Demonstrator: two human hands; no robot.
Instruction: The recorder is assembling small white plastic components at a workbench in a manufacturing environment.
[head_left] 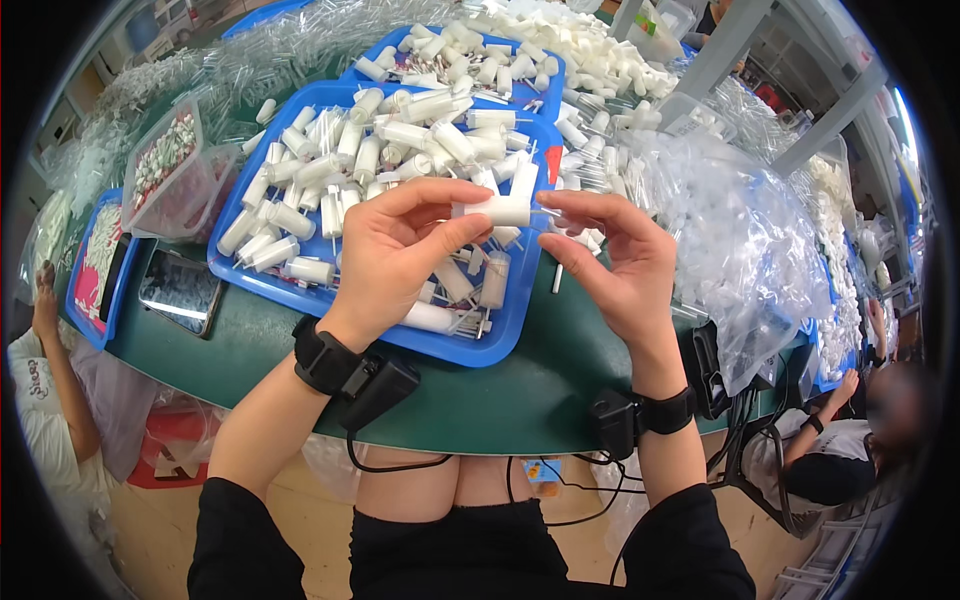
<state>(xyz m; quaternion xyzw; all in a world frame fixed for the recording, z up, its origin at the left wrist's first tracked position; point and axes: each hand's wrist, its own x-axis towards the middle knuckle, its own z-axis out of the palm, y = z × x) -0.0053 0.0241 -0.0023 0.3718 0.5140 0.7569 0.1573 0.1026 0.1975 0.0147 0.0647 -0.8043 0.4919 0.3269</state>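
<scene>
Between the thumb and fingers of my left hand is a small white plastic cylinder, held level with its thin stem pointing right. My right hand is at that stem end, thumb and forefinger apart, the forefinger close to the stem's tip. Whether it touches the stem is hard to tell. Under both hands sits a blue tray heaped with similar white cylinders, many with thin stems. A thin white stick lies beside the tray, below my right thumb.
Another blue tray of cylinders stands behind. To the left are clear plastic bins, a phone and a smaller blue tray. Clear plastic bags lie right on the green table. Other people sit at both sides.
</scene>
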